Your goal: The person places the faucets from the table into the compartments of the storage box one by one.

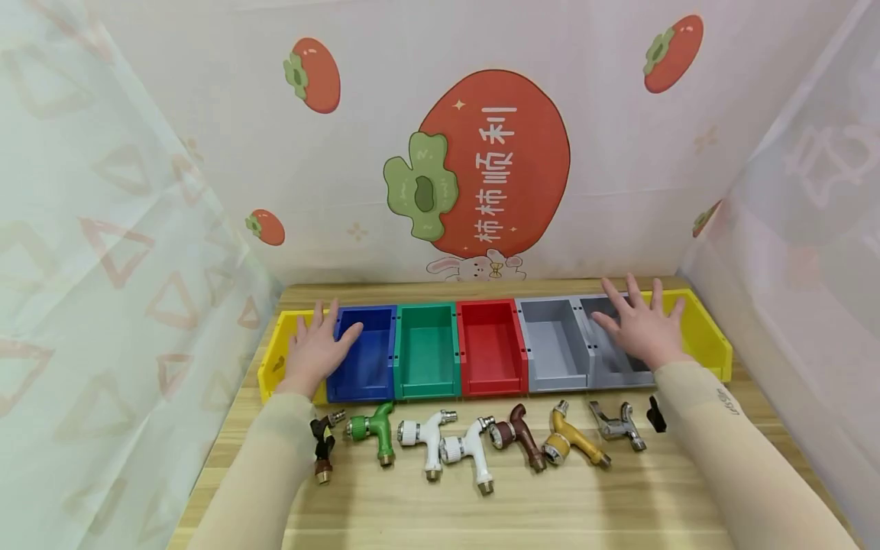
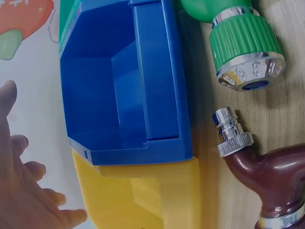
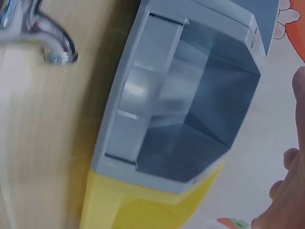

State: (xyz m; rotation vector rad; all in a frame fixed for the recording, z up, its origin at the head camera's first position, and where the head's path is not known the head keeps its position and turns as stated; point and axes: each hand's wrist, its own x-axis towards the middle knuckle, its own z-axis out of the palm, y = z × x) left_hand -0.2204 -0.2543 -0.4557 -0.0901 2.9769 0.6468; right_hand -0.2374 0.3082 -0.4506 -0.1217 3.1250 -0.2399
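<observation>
Both hands hover over a row of plastic bins, fingers spread and holding nothing. The left hand (image 1: 316,347) is above the left yellow bin (image 1: 270,367), its thumb reaching over the blue bin (image 1: 364,359). On the other side, the right hand (image 1: 645,328) overlaps the right grey bin (image 1: 608,365) and the right yellow bin (image 1: 715,347). In front of the bins lie several taps: a brown one with a black handle (image 1: 323,458), a green tap (image 1: 382,437), two white taps (image 1: 431,443), a maroon tap (image 1: 525,439), a yellow tap (image 1: 577,439) and a chrome tap (image 1: 622,426).
Between the hands stand a green bin (image 1: 426,351), a red bin (image 1: 490,347) and another grey bin (image 1: 553,347). A black handle-like piece (image 1: 655,415) shows beside the right sleeve, which hides part of that area. Printed cloth walls (image 1: 357,191) enclose the wooden table (image 1: 412,519).
</observation>
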